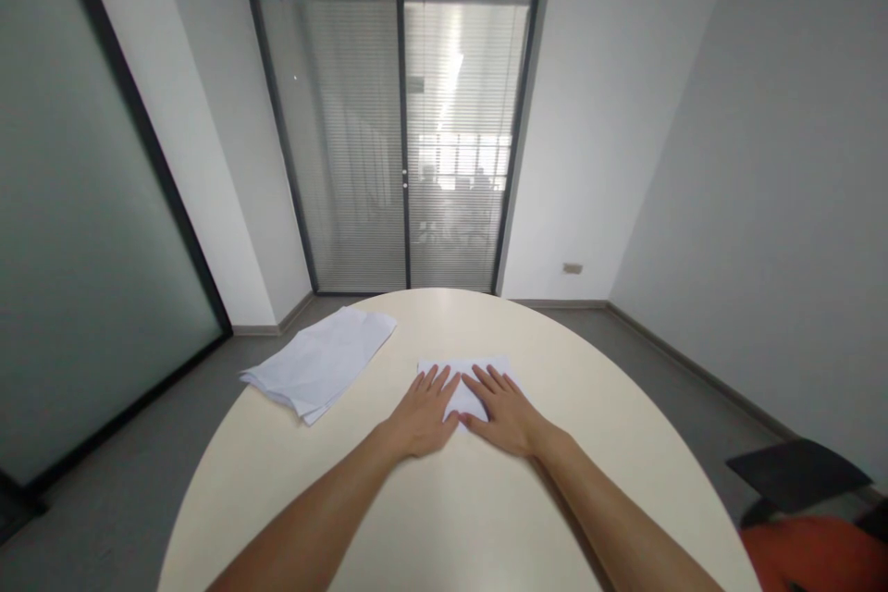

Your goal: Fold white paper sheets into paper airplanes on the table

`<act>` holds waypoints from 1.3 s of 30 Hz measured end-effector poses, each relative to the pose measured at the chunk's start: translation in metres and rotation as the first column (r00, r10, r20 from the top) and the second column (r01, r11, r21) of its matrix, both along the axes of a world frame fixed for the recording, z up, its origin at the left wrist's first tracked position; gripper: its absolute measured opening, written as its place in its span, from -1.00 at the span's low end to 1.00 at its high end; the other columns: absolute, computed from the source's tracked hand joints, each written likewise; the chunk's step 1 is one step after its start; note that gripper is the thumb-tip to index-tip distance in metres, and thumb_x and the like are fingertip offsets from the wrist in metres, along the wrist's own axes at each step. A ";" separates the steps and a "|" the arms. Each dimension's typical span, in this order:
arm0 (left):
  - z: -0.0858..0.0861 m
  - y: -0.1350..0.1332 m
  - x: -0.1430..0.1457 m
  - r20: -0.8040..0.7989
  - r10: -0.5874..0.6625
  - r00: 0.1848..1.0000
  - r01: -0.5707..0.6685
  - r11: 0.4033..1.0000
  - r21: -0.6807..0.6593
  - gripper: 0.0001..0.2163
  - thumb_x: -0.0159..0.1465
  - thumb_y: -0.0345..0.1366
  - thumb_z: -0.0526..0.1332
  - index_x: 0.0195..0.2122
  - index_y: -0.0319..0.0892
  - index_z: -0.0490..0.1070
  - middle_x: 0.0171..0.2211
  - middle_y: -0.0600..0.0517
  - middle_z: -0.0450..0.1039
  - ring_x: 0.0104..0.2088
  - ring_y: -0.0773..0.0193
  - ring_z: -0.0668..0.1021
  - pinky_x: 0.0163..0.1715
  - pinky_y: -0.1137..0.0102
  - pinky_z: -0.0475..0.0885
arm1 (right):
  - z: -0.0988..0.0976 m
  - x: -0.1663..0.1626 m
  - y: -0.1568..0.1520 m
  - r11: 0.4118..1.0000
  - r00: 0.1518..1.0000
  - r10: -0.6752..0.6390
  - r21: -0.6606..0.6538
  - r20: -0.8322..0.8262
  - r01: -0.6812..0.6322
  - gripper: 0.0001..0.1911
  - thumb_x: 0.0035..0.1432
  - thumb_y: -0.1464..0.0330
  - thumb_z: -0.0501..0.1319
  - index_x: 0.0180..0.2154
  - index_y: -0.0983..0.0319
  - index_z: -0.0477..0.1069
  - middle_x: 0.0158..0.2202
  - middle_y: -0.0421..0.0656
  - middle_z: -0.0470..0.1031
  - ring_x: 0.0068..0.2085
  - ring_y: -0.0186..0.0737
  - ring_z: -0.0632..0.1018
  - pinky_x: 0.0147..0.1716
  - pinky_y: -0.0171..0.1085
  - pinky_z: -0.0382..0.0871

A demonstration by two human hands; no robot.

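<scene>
A white sheet of paper (466,403) lies on the round cream table (444,518), mostly covered by my hands. My left hand (425,412) rests flat on its left part with fingers spread. On the right part, my right hand (505,412) presses down in the same way, fingers apart. The two thumbs and index fingers nearly meet over the middle of the paper. Whether the sheet is folded beneath my palms cannot be made out. Left of my hands, a loose stack of white paper sheets (326,361) lies at the table's far left edge, its corner overhanging.
An orange and black chair (819,555) stands at the lower right, close to the table edge. Beyond the table are glass doors (402,148) with blinds. A frosted glass panel (90,231) is on the left, and a wall socket (573,268) sits low at the back.
</scene>
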State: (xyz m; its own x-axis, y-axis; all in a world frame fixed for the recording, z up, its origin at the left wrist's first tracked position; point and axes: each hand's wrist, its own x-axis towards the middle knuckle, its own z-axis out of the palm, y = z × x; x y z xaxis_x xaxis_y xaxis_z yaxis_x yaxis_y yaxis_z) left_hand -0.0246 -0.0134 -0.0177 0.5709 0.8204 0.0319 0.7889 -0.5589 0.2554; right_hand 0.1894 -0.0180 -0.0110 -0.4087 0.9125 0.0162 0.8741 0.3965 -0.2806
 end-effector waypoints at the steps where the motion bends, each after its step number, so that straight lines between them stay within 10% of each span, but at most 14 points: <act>1: 0.000 0.000 0.000 -0.012 -0.001 1.000 0.001 1.000 0.002 -0.39 0.40 -0.08 -0.09 0.42 -0.19 -0.10 0.45 -0.10 -0.22 0.42 -0.02 -0.13 0.37 0.00 -0.14 | -0.001 0.002 0.001 1.000 1.000 -0.020 -0.014 0.012 0.020 -0.09 0.21 -0.23 -0.06 0.40 0.14 -0.02 0.46 -0.06 -0.16 0.43 0.16 -0.13 0.35 0.10 -0.23; 11: 0.008 -0.005 -0.003 -0.017 -0.057 0.998 0.058 0.998 0.035 -0.41 0.35 -0.10 0.03 0.39 -0.04 0.01 0.43 -0.08 -0.11 0.41 -0.06 -0.04 0.35 -0.04 -0.10 | 0.010 0.013 0.002 0.985 0.986 -0.151 0.098 0.070 0.144 -0.10 0.20 -0.15 0.04 0.33 0.35 0.15 0.37 0.18 0.10 0.39 0.19 0.08 0.34 0.16 -0.29; 17: 0.014 -0.015 0.004 0.055 -0.105 0.993 0.095 0.984 0.148 -0.52 0.28 -0.16 0.11 0.21 -0.15 0.26 0.30 -0.15 0.21 0.34 0.01 0.18 0.36 0.00 -0.08 | 0.006 0.000 -0.002 0.993 0.993 0.115 0.008 -0.024 -0.115 -0.29 0.35 -0.02 -0.11 0.39 0.17 0.02 0.43 -0.04 -0.05 0.43 -0.01 -0.02 0.35 0.06 -0.16; 32: 0.007 -0.004 0.004 -0.009 0.091 0.996 -0.091 0.996 -0.022 -0.36 0.38 0.14 -0.10 0.41 -0.01 -0.02 0.45 -0.06 -0.27 0.41 -0.18 -0.19 0.35 -0.06 -0.17 | 0.002 0.014 0.010 0.959 0.956 -0.280 0.070 0.088 0.275 -0.25 0.36 0.03 -0.10 0.38 0.38 0.01 0.43 0.08 -0.08 0.42 0.11 -0.04 0.35 0.13 -0.15; 36: 0.008 -0.005 0.004 -0.017 0.098 0.995 -0.098 0.995 -0.003 -0.37 0.39 0.13 -0.11 0.41 -0.01 -0.03 0.45 -0.06 -0.26 0.41 -0.17 -0.17 0.34 -0.07 -0.15 | 0.007 0.007 0.004 0.979 0.998 -0.057 0.197 0.025 0.051 -0.33 0.38 0.11 -0.09 0.37 0.35 0.05 0.44 0.03 -0.10 0.44 -0.01 -0.08 0.38 0.04 -0.22; 39: 0.009 -0.006 0.002 -0.006 0.072 0.997 -0.072 0.997 0.019 -0.38 0.39 0.11 -0.10 0.41 -0.02 -0.03 0.45 -0.08 -0.22 0.42 -0.15 -0.14 0.34 -0.07 -0.12 | 0.007 0.000 -0.003 0.976 0.975 0.214 0.057 -0.053 -0.211 -0.31 0.40 0.01 -0.19 0.40 0.21 -0.04 0.45 -0.08 -0.11 0.43 -0.11 -0.03 0.37 -0.05 -0.12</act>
State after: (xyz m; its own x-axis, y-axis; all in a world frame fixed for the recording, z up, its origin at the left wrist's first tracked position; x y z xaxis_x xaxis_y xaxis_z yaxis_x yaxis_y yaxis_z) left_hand -0.0223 -0.0191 -0.0086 0.5104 0.8588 0.0445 0.8290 -0.5051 0.2402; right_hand 0.1889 -0.0213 -0.0042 -0.5903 0.8021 0.0901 0.7508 0.5866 -0.3037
